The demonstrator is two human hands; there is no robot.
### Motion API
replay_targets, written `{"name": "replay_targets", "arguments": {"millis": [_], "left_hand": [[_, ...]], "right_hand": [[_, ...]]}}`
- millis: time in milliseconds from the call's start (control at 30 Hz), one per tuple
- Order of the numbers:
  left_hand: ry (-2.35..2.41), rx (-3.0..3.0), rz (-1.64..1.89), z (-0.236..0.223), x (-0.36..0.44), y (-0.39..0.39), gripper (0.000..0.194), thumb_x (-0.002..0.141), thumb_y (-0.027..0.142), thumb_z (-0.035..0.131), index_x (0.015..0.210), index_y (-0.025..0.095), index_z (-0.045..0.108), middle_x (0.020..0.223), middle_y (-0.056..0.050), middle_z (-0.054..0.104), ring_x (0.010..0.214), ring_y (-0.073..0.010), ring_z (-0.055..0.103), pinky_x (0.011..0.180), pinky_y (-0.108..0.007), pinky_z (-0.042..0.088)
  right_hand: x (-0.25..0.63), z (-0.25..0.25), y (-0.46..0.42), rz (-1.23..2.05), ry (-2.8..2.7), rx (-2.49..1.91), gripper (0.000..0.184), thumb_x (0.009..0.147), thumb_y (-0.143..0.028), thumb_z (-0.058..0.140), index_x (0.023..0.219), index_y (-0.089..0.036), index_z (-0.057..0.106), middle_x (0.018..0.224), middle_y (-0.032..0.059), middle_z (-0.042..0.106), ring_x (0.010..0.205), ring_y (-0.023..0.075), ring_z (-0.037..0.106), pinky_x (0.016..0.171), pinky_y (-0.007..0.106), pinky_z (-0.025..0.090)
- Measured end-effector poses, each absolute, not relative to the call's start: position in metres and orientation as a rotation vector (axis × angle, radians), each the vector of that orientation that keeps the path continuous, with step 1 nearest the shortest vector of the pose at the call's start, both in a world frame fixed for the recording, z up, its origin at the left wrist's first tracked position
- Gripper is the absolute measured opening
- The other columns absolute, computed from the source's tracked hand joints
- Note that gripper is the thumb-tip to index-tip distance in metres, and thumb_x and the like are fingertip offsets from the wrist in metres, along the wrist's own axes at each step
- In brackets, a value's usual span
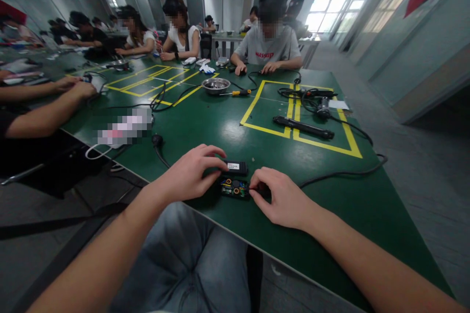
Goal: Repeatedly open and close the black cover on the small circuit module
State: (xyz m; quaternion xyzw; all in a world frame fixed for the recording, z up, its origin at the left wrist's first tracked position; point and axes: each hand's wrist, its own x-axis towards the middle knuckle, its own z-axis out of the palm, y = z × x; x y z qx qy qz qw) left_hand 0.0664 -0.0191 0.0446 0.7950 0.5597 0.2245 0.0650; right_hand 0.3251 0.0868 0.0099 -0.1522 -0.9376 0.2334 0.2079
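An opened black casing half [235, 189] lies near the table's front edge, showing a green circuit board with copper-coloured coils and wires. Just behind it rests a black cover [240, 168] with a white label. My left hand [198, 170] reaches in from the left, fingers apart, its fingertips at the left end of the cover. At the right end of the casing half, my right hand [281, 195] has thumb and index finger pinched on its edge. Whether a wire is also between those fingertips is hidden. A black cable [343, 174] runs from behind my right hand.
A metal bowl [215, 86] and a yellow-black screwdriver [240, 93] lie ahead on the green table. Yellow tape frames a black stick-shaped device [304, 127] and coiled cables. A plug [157, 141] lies left of my left hand. People work across and at left.
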Motion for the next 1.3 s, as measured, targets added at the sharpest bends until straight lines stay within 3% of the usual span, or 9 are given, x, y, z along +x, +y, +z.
{"name": "replay_targets", "arguments": {"millis": [67, 133, 300, 500, 900, 1167, 1300], "left_hand": [[1.655, 2.391, 0.672, 0.038, 0.071, -0.006, 0.031, 0.105, 0.015, 0.063, 0.128, 0.026, 0.081, 0.144, -0.011, 0.072, 0.129, -0.0283, 0.069, 0.112, -0.046, 0.055], [1.672, 2.36, 0.589, 0.03, 0.073, 0.005, 0.031, 0.105, 0.019, 0.066, 0.132, 0.026, 0.08, 0.143, -0.01, 0.075, 0.128, -0.0291, 0.071, 0.112, -0.047, 0.056], [1.835, 2.252, 0.627, 0.026, 0.066, 0.005, 0.026, 0.101, 0.016, 0.072, 0.124, 0.022, 0.082, 0.129, -0.011, 0.08, 0.118, -0.0291, 0.074, 0.108, -0.047, 0.059], [1.53, 2.304, 0.779, 0.037, 0.078, -0.028, 0.038, 0.106, 0.015, 0.065, 0.14, 0.028, 0.074, 0.139, -0.009, 0.075, 0.126, -0.0249, 0.07, 0.11, -0.041, 0.057], [1.58, 2.446, 0.586, 0.026, 0.083, -0.035, 0.035, 0.11, 0.018, 0.061, 0.141, 0.026, 0.075, 0.139, -0.01, 0.077, 0.119, -0.0278, 0.071, 0.102, -0.045, 0.059], [1.591, 2.288, 0.525, 0.053, 0.08, -0.019, 0.03, 0.1, 0.014, 0.074, 0.127, 0.025, 0.079, 0.126, -0.005, 0.082, 0.115, -0.025, 0.076, 0.102, -0.035, 0.057], [1.884, 2.137, 0.653, 0.045, 0.078, 0.002, 0.026, 0.096, 0.012, 0.075, 0.12, 0.021, 0.075, 0.118, -0.008, 0.082, 0.109, -0.0285, 0.077, 0.098, -0.04, 0.059]], "right_hand": [[0.324, 0.009, 0.087, 0.61, -2.602, -0.414, 0.015, 0.09, -0.011, 0.065, 0.09, -0.023, 0.056, 0.082, 0.0027, 0.065, 0.077, 0.0231, 0.061, 0.071, 0.034, 0.043], [0.324, 0.009, 0.087, 0.568, -2.599, -0.401, 0.014, 0.091, -0.011, 0.064, 0.09, -0.023, 0.057, 0.082, 0.0026, 0.066, 0.076, 0.0231, 0.061, 0.072, 0.035, 0.042], [0.324, 0.011, 0.089, 0.565, -2.587, -0.372, 0.014, 0.089, -0.011, 0.063, 0.088, -0.023, 0.056, 0.08, 0.0023, 0.066, 0.075, 0.0222, 0.061, 0.074, 0.036, 0.042], [0.326, 0.009, 0.09, 0.514, -2.604, -0.365, 0.014, 0.09, -0.013, 0.062, 0.087, -0.023, 0.054, 0.081, 0.0027, 0.064, 0.076, 0.0225, 0.06, 0.075, 0.037, 0.042], [0.325, 0.01, 0.091, 0.556, -2.679, -0.454, 0.015, 0.093, -0.013, 0.066, 0.089, -0.023, 0.055, 0.083, 0.0021, 0.064, 0.077, 0.0222, 0.059, 0.074, 0.035, 0.042], [0.323, 0.01, 0.093, 0.572, -2.693, -0.475, 0.016, 0.093, -0.013, 0.069, 0.089, -0.023, 0.056, 0.085, 0.0024, 0.065, 0.079, 0.0225, 0.06, 0.077, 0.036, 0.044], [0.322, 0.01, 0.092, 0.553, -2.704, -0.48, 0.015, 0.093, -0.014, 0.068, 0.089, -0.023, 0.056, 0.085, 0.0028, 0.065, 0.079, 0.0224, 0.06, 0.077, 0.036, 0.044]]}}
